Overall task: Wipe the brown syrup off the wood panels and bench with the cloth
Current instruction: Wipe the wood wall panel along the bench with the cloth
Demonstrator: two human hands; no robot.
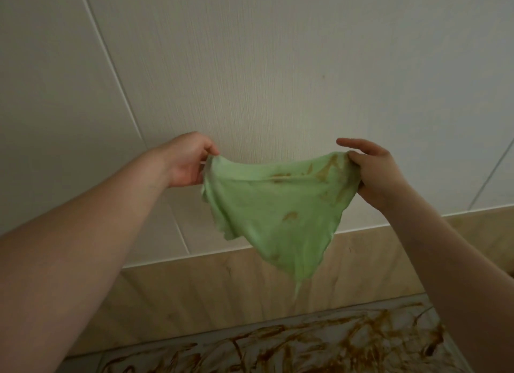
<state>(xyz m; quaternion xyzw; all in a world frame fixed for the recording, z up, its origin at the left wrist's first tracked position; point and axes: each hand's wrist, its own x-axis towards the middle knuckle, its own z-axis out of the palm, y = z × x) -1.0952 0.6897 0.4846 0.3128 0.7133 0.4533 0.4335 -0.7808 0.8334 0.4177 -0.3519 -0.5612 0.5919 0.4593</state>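
Two hands hold the green cloth (274, 203) stretched in the air before the pale wood panels (278, 66). Left hand (189, 161) pinches its left corner, right hand (372, 172) grips the right, syrup-stained corner, index finger straight. Cloth hangs to a point above the bench (222, 356), smeared with brown syrup (319, 342).
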